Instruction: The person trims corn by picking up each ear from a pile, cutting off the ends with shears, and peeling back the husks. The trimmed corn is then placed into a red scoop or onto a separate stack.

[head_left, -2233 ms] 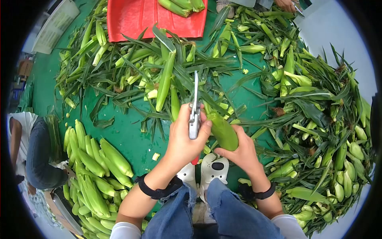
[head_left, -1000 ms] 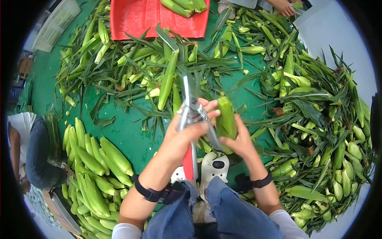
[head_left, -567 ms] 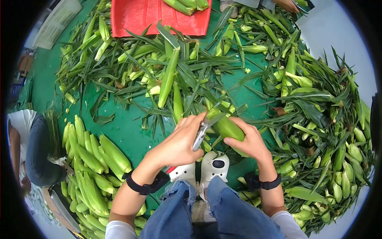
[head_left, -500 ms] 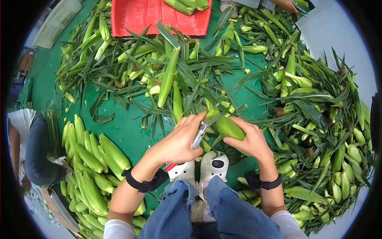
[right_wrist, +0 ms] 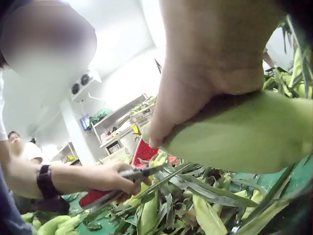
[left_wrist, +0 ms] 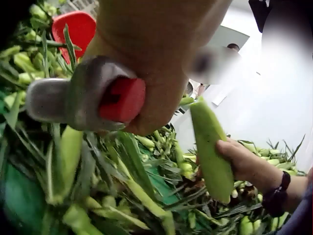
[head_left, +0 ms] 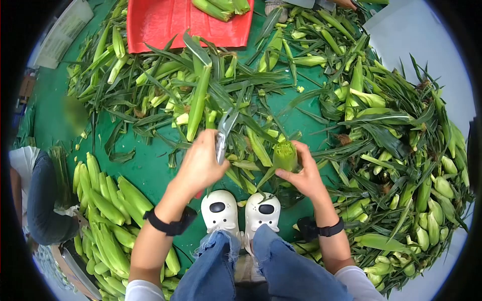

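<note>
My left hand (head_left: pixel 201 163) grips a pair of pruning shears (head_left: pixel 222 138), blades pointing away from me. In the left wrist view the red-covered handle end (left_wrist: pixel 122 100) of the shears sticks out beside the palm. Off to the right, my right hand (head_left: pixel 304 173) holds an ear of corn (head_left: pixel 285 156) in its green husk, thumb on the near side. The corn's cut end faces up toward the head camera. A gap separates the shears from the corn. In the right wrist view the husk (right_wrist: pixel 239 137) lies smooth under the palm.
Husks and leaves (head_left: pixel 165 95) litter the green floor (head_left: pixel 145 180) ahead. Trimmed ears (head_left: pixel 108 210) are piled at left, a larger leafy heap (head_left: pixel 401 165) at right. A red scoop (head_left: pixel 188 25) holds several ears. A blurred green shape (head_left: pixel 75 116) shows at far left.
My left hand has drawn the shears leftward from the corn's end, where the blades were half a second ago. The corn has turned from lying slanted to end-up. The blurred green shape at left is new.
</note>
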{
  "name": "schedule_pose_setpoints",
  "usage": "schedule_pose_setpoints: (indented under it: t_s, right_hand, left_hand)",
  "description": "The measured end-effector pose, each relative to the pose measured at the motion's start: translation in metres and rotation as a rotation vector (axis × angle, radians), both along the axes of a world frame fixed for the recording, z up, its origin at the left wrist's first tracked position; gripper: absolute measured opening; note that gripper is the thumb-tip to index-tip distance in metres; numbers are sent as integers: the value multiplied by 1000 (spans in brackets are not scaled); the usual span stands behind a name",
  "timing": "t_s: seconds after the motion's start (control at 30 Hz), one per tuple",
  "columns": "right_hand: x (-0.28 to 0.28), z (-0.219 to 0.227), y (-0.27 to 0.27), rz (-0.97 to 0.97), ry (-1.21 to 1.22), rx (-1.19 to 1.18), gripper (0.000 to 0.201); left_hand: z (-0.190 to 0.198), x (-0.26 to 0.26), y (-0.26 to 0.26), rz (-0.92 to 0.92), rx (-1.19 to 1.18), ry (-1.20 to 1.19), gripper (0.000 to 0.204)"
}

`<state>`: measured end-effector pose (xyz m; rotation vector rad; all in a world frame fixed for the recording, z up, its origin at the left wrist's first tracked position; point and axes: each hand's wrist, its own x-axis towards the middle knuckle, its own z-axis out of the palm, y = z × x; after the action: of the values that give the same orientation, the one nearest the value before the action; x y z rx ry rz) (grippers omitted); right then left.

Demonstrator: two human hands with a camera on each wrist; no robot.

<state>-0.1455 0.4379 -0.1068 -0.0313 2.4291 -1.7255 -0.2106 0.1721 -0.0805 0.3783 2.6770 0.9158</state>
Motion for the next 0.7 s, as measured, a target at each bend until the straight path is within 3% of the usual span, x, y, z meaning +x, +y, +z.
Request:
schedule_pose_setpoints:
  t_s: [0.07, 0.1, 0.2, 0.23, 0.27, 0.33, 0.37, 0.4, 0.47, 0.63, 0.7]
  right_hand:
    - [5, -10, -9, -55, -38, -191, 71]
    - [6, 0, -18, -94, -86, -331, 60]
    - [12, 9, -49, -312, -315, -1014, 51]
    - [10, 7, -58, -350, -373, -837, 57]
    - [7, 7, -60, -257, -366, -729, 60]
    - [-1, 12, -62, -50, -355, -535, 66]
    - [-3, 18, -61, 21, -325, -373, 73]
    - [-2, 14, -53, 41, -294, -300, 74]
    - [-1, 0, -38, -120, -330, -429, 70]
    - [32, -40, 39, -507, -365, -603, 65]
    - [51, -36, 60, -650, -358, -531, 61]
  left_hand:
    - [8, 13, 8, 68, 330, -251, 57]
    - [8, 21, 14, 53, 408, -258, 61]
    - [11, 38, 31, -3, 571, -361, 69]
    - [13, 38, 32, 7, 505, -427, 70]
    - [14, 34, 29, 22, 433, -490, 70]
    - [6, 38, 14, 191, 666, -636, 67]
    - [-27, 52, 1, 364, 897, -764, 60]
    - [-21, 58, -19, 448, 1005, -882, 57]
    - [-5, 68, -63, 622, 1237, -1074, 51]
    - [27, 172, -175, 1078, 802, -506, 54]
    - [32, 227, -232, 1229, 398, -331, 60]
